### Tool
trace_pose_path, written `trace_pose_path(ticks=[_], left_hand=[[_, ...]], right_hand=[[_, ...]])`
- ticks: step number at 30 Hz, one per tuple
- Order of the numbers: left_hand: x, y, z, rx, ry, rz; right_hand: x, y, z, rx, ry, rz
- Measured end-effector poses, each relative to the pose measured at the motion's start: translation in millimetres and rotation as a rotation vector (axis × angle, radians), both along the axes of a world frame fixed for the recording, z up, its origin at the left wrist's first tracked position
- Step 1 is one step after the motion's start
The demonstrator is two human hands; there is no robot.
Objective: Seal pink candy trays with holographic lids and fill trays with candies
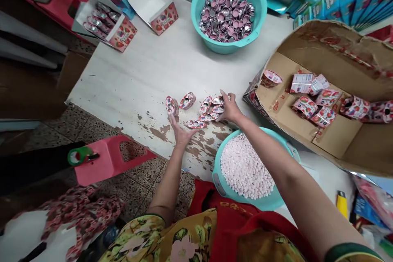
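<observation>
Several small oval boxes (205,105) with a pink and red fruit print stand close together on the worn white table. My right hand (231,108) curves round the right end of this cluster, its fingers and thumb against the boxes. To the left, my left hand (181,134) is spread, with its fingertips at the lower edge of a single oval box (172,106) and its thumb beside another box (195,124) in front of the cluster. One more oval box (187,100) sits between the hands, apart from both.
A turquoise bowl (225,47) holds small metal caps; another turquoise bowl (217,172) near my body holds pale pink candies. At right a big cardboard carton (337,141) contains more printed boxes. A filled display box (122,35) stands far left. A red stool (104,159) is beside the table.
</observation>
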State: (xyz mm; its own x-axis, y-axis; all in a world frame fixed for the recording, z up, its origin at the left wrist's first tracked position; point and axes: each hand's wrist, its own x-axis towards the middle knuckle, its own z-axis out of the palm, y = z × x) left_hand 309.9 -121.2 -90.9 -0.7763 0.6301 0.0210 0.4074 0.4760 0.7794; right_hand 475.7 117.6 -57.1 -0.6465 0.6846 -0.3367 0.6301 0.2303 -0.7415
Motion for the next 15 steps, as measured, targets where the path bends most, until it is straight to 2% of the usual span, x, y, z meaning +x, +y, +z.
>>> trace_pose_path(ticks=[3, 8, 12, 15], left_hand=[[8, 7, -13.7, -0.017, 0.036, 0.014], [-12, 16, -21.3, 0.018, 0.035, 0.017], [-40, 22, -24.2, 0.117, 0.046, 0.029], [-57, 22, -23.4, 0.132, 0.049, 0.030]], right_hand=[[-25, -10, -4.7, 0.008, 0.058, 0.040], [-82, -21, -3.4, -0.004, 0.101, 0.086], [-127, -30, 7.3, 0.007, 0.034, 0.163], [-143, -37, 26.1, 0.007, 0.026, 0.196]])
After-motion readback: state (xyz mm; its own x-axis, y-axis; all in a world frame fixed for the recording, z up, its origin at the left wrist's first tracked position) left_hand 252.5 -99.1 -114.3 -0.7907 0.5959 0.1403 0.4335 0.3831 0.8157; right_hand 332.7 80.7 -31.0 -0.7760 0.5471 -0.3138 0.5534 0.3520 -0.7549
